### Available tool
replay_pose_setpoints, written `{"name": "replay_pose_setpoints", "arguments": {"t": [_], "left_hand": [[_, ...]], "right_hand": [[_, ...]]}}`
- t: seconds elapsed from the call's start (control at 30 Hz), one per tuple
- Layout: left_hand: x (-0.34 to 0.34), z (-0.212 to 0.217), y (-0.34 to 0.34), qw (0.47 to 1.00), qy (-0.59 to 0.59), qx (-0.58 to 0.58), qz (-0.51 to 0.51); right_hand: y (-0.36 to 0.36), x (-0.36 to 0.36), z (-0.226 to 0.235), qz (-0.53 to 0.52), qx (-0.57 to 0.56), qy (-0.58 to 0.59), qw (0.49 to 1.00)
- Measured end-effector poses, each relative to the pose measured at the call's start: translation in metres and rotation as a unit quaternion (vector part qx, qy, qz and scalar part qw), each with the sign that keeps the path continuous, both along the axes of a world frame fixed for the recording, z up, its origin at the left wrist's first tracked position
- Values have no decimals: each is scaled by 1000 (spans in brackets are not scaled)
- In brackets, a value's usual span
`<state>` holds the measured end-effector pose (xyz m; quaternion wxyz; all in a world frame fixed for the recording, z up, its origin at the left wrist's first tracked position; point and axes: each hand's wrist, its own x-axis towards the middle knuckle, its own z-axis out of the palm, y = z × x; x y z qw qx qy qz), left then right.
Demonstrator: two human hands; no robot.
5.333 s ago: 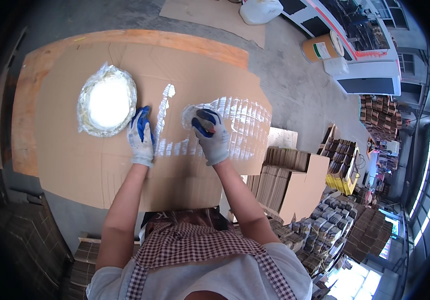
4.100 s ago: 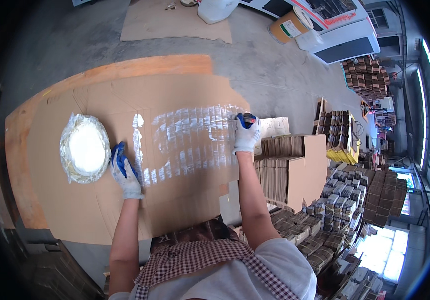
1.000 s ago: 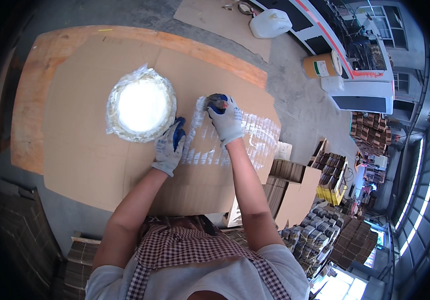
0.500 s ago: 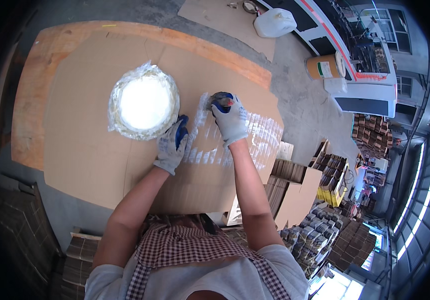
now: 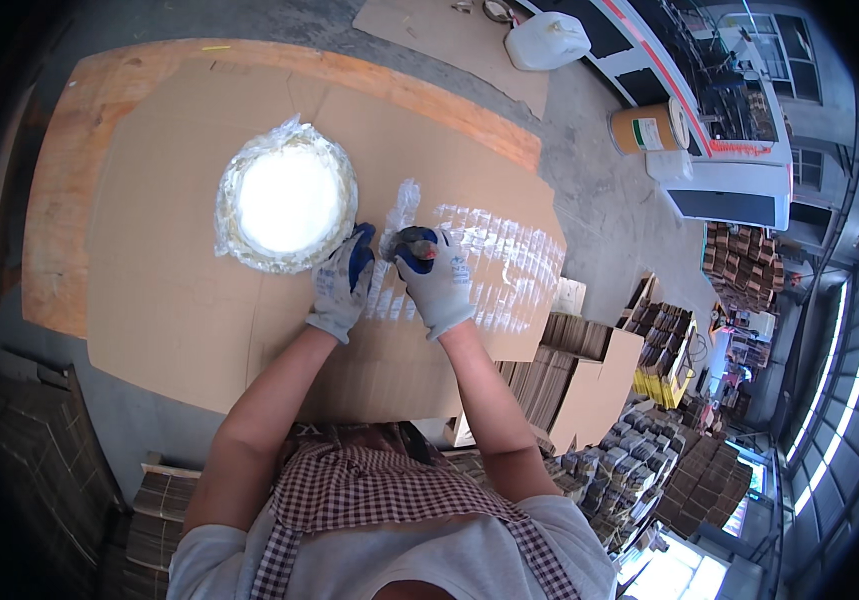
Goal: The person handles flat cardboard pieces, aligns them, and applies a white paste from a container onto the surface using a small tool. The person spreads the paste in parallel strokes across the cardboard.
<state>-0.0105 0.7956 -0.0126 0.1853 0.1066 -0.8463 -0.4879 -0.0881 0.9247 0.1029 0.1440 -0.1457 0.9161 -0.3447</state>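
Observation:
My right hand (image 5: 434, 280), in a white work glove with blue palm coating, is closed around a dark brush (image 5: 412, 240) with a reddish spot. The brush is on the left end of a row of narrow strips (image 5: 510, 270) smeared with white, glossy paste. My left hand (image 5: 343, 283), gloved alike, rests beside the strips' left end, fingers stretched out and holding nothing visible. Just beyond it stands a round container (image 5: 230, 215) wrapped in crumpled clear plastic, with a bright white fill. All of this lies on a large cardboard sheet (image 5: 180, 290).
Under the cardboard is a wooden board (image 5: 55, 240). Stacks of flat cardboard (image 5: 540, 380) stand close by my right arm. Farther right are a white jug (image 5: 548, 42), a brown drum (image 5: 648, 130) and a large machine (image 5: 740, 190) on the grey floor.
My right hand has moved left and nearer to me with the brush, closer to my left hand. The far strips it covered now show. My left hand has barely shifted.

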Motion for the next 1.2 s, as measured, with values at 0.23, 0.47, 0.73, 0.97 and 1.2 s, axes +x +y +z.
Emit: {"name": "replay_pose_setpoints", "arguments": {"t": [0.23, 0.47, 0.73, 0.97, 1.2], "left_hand": [[2, -1, 0, 1000, 5, -9, 7], [3, -1, -2, 1000, -7, 7, -4], [4, 3, -3, 1000, -5, 14, -3], [3, 4, -3, 1000, -5, 25, -4], [2, 5, -3, 1000, 3, 26, -6]], "right_hand": [[6, 27, 4, 9, -19, 40, 999], [16, 45, 0, 12, -19, 29, 999], [24, 69, 4, 19, -21, 9, 1000], [30, 98, 1, 19, -28, 30, 999], [32, 120, -8, 11, -18, 81, 996]]}}
